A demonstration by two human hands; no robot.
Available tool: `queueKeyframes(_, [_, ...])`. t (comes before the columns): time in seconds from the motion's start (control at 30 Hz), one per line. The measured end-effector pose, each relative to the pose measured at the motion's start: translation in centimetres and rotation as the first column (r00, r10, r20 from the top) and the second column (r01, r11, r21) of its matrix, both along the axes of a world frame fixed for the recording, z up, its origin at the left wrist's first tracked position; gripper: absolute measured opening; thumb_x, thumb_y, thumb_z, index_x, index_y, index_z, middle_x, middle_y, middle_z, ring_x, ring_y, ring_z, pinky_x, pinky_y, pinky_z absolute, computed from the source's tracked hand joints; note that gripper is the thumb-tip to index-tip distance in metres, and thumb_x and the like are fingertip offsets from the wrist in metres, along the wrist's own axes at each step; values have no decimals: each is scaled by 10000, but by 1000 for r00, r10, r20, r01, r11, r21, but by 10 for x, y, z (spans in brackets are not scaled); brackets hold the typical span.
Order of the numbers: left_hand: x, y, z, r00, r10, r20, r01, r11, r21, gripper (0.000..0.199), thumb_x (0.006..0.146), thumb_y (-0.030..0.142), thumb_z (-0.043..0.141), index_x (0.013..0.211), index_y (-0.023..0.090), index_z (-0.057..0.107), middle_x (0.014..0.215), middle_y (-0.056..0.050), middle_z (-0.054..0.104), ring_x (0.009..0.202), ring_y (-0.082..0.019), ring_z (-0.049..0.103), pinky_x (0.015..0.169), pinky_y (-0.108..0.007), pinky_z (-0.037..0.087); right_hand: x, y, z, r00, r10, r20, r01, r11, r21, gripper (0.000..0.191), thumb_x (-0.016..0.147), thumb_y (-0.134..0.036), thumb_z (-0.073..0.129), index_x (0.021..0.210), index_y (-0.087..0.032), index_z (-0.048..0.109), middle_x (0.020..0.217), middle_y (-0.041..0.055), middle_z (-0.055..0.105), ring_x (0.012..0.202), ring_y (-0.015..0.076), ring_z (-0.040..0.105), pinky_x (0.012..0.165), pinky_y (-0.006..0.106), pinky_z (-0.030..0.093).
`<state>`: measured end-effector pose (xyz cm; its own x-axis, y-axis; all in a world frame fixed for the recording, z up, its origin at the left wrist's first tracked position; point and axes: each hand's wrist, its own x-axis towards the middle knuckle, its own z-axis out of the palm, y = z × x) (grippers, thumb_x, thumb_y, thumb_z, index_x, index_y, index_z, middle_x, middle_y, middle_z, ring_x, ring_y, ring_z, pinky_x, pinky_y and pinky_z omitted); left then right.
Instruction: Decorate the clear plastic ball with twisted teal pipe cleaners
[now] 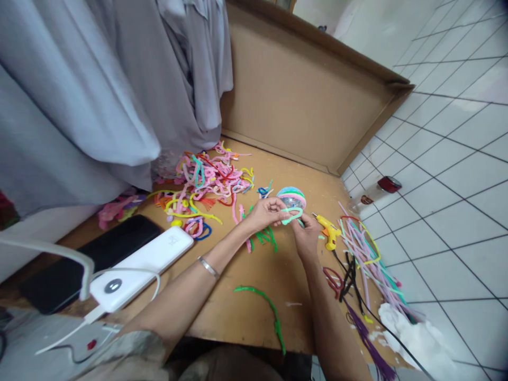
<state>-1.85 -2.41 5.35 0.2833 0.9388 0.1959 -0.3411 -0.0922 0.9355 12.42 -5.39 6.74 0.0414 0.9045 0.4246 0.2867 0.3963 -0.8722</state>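
Observation:
A bent mint-green pipe cleaner (293,214) spans the space between my two hands. My left hand (268,214) pinches one end of it, thumb against fingers. My right hand (307,233) is closed on its other side, with the fingertips partly hidden. Just behind the hands sits a round, clear ball-like object (291,197) banded in pink, green and blue. Green pipe cleaner pieces (266,238) lie beside my left wrist. To the right of my right hand rests a yellow glue gun (328,231).
A tangled pile of pink and mixed pipe cleaners (210,177) lies at the back left. A white power bank (143,267) and a black phone (119,241) are on the left. Red-handled scissors (334,281) and lilac pipe cleaners (363,254) lie right. A green strand (270,304) curves in front.

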Motion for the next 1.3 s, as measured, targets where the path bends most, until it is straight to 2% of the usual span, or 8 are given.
queueKeyframes(0.13, [-1, 2, 1, 999, 42, 20, -42, 999, 21, 469, 536, 444, 850, 736, 138, 556, 528, 51, 585, 426, -47, 490, 471, -179, 415, 1, 0, -1, 993, 100, -68, -102, 994, -29, 190, 780, -326, 588, 816, -186, 712, 799, 17, 705, 787, 189, 608, 770, 316, 470])
queueKeyframes(0.2, [-1, 2, 1, 998, 63, 23, -64, 998, 24, 465, 541, 450, 845, 733, 140, 556, 527, 52, 582, 432, -49, 491, 478, -181, 417, 0, 0, 0, 987, 130, -91, -136, 989, -54, 223, 793, -360, 573, 807, -181, 705, 785, 25, 698, 772, 187, 603, 756, 317, 469])
queueKeyframes(0.43, [0, 2, -1, 996, 85, 32, -86, 995, 48, 453, 572, 465, 822, 732, 139, 553, 542, 51, 562, 453, -53, 492, 478, -179, 406, -3, 3, -3, 980, 69, -186, -97, 984, -146, 235, 669, -407, 711, 660, -179, 651, 656, -4, 644, 653, 140, 543, 675, 281, 442])
queueKeyframes(0.6, [0, 2, -2, 999, 37, 22, -38, 998, 46, 450, 599, 477, 806, 761, 139, 556, 575, 45, 565, 490, -61, 512, 511, -186, 428, -1, 5, -6, 972, 39, -232, -79, 983, -164, 260, 631, -411, 753, 634, -176, 641, 631, -8, 637, 627, 129, 536, 640, 267, 434])
queueKeyframes(0.77, [-1, -1, -1, 1000, 7, 4, -7, 997, 75, 454, 648, 504, 767, 857, 143, 589, 663, 20, 605, 534, -72, 534, 540, -195, 445, 1, 6, -6, 982, -15, -186, -14, 988, -153, 289, 623, -434, 754, 638, -169, 639, 606, -10, 633, 582, 121, 523, 604, 260, 422])
queueKeyframes(0.97, [0, -4, -2, 993, 86, -78, -74, 986, 150, 376, 736, 480, 695, 881, 136, 654, 694, -7, 646, 554, -82, 539, 563, -200, 439, -1, 4, -4, 994, -37, -106, 29, 997, -71, 249, 677, -400, 720, 626, -171, 637, 600, -13, 618, 595, 129, 522, 611, 263, 426])
queueKeyframes(1.13, [0, -2, -3, 988, 135, -73, -125, 983, 133, 358, 703, 446, 727, 841, 117, 691, 667, -6, 641, 554, -80, 527, 554, -196, 417, -1, 5, -5, 993, -42, -107, 35, 997, -65, 231, 680, -384, 713, 648, -167, 638, 615, -15, 616, 597, 126, 519, 621, 265, 429])
queueKeyframes(1.3, [0, 2, -4, 996, 80, -28, -77, 993, 88, 363, 668, 427, 755, 850, 117, 710, 651, -10, 659, 526, -81, 533, 551, -205, 438, -1, 3, -3, 998, -12, -55, 11, 1000, -21, 204, 707, -363, 688, 645, -174, 639, 622, -12, 617, 616, 134, 521, 630, 266, 424])
